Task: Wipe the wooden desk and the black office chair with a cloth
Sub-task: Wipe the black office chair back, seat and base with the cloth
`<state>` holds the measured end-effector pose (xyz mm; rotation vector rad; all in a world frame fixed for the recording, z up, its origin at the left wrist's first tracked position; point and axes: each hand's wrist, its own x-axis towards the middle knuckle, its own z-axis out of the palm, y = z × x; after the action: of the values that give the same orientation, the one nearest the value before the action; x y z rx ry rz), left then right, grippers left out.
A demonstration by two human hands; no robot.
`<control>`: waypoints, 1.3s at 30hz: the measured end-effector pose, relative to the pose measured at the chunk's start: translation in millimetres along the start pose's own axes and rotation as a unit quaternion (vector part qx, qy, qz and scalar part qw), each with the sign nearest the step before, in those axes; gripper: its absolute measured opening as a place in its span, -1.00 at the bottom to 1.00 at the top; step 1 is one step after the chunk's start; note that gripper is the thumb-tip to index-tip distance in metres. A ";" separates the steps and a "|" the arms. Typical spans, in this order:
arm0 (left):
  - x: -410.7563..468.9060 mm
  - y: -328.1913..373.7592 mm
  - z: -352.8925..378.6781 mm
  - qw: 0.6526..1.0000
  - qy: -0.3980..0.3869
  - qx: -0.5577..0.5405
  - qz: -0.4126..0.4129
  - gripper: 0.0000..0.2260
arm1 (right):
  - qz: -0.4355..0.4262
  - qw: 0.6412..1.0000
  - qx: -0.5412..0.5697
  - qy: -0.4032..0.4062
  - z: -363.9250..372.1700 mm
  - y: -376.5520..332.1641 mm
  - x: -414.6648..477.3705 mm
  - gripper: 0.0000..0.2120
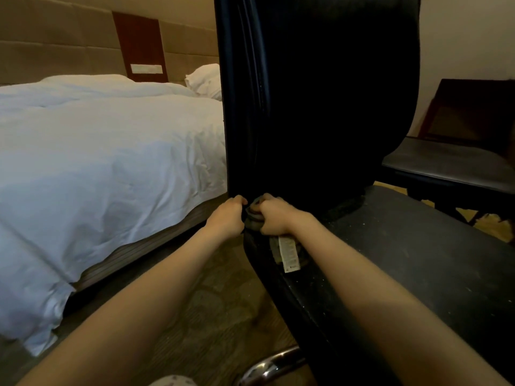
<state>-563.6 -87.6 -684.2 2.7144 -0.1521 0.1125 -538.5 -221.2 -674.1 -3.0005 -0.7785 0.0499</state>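
Arms (145,299) reach fwd to chair (404,260) seat/back crease, R grip (274,217) fisted round cloth (253,217) to work it into the gap, L grip (227,215) curled beside it, prob. bracing; can't tell what it holds.

Head camera looks forward and down, close to the chair (320,107).
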 end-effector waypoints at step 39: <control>2.8 4.1 22.1 0.975 -0.014 -0.203 -0.086 -0.55 | -0.085 0.973 0.207 0.056 10.1 52.7 -54.8 -0.57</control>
<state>-560.0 -100.6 -702.3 2.3079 0.0484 -0.0074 -561.2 -293.6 -685.5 -2.5145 -0.8834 0.0314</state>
